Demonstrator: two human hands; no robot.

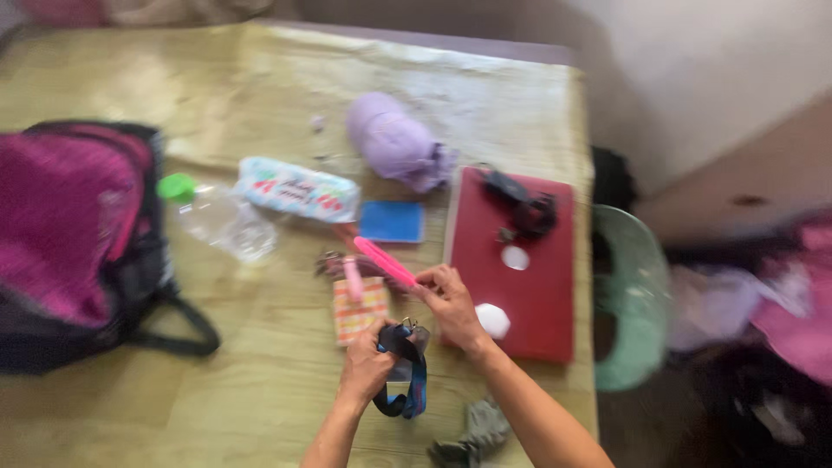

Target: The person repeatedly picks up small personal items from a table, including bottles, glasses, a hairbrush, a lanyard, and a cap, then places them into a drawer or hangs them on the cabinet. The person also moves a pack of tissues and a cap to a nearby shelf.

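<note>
My left hand (364, 368) clenched on dark lanyard (407, 381) above bench (260, 347); right grip (452, 305) pinching pink comb (384, 260). Risk: comb tip sweeps checked pouch (360, 314) just beyond left hand.

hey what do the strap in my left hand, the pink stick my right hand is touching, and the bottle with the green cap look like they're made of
The strap in the left hand looks like woven fabric: it bends in a limp loop, matte dark and blue. The pink stick at the right hand looks like smooth, rigid plastic, though blur leaves that open. The bottle seems clear thin plastic, see-through and crinkled, with an opaque green cap.
</note>
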